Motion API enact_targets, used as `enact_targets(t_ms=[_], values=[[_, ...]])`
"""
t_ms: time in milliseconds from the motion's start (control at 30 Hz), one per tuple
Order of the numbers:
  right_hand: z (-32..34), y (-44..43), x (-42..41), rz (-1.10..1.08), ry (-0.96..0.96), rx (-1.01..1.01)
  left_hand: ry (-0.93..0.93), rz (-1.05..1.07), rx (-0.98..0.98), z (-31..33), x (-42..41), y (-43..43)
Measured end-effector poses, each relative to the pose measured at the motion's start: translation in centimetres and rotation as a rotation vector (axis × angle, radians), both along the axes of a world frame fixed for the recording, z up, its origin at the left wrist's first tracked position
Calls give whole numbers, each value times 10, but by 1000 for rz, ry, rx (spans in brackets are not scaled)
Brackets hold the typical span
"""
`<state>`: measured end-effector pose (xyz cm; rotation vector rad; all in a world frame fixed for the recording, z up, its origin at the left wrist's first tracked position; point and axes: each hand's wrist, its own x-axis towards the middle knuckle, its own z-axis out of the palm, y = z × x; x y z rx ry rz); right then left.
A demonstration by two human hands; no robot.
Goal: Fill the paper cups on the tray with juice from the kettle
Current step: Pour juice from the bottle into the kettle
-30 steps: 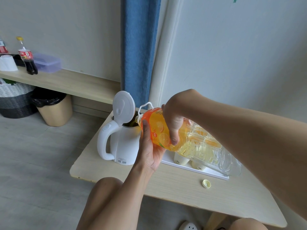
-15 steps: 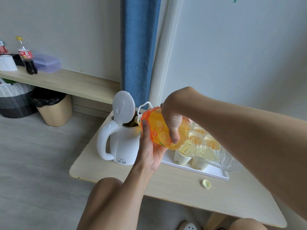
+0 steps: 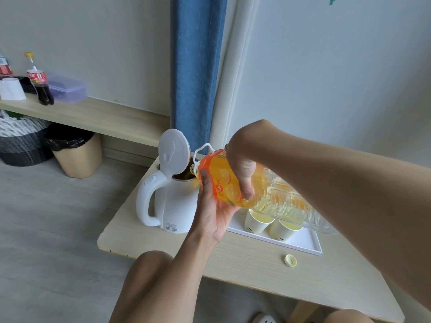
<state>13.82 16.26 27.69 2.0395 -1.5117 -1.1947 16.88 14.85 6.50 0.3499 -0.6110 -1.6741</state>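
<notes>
A white kettle (image 3: 173,206) stands on the small table with its lid flipped up. A large clear juice bottle (image 3: 275,197) with an orange label lies tipped, its mouth over the kettle's opening. My left hand (image 3: 213,206) cradles the bottle's neck end from below. My right hand (image 3: 242,169) grips it from above. Under the bottle, two pale yellow paper cups (image 3: 256,221) stand on a white tray (image 3: 305,241); more cups may be hidden behind the bottle.
The bottle's yellow cap (image 3: 290,261) lies on the wooden table (image 3: 233,264) in front of the tray. To the left are a low shelf (image 3: 93,115) with cola bottles and a plastic box, a bin (image 3: 74,152) and a woven basket (image 3: 21,141).
The bottle's rear end has risen, tilting it more steeply toward the kettle. More of the cups now shows beneath it. Both hands keep their grip.
</notes>
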Motion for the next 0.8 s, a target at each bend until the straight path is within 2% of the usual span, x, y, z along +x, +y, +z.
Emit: enact_targets(t_ms=[400,633,800], values=[[-1,-5,3,41,60,-12,23,-16,24,1,-1,0],[-5,-15,4,-23,72,21,37,-26,38,5,-1,2],[-5,-18,6,-114,0,48,68,-21,29,4,-2,1]])
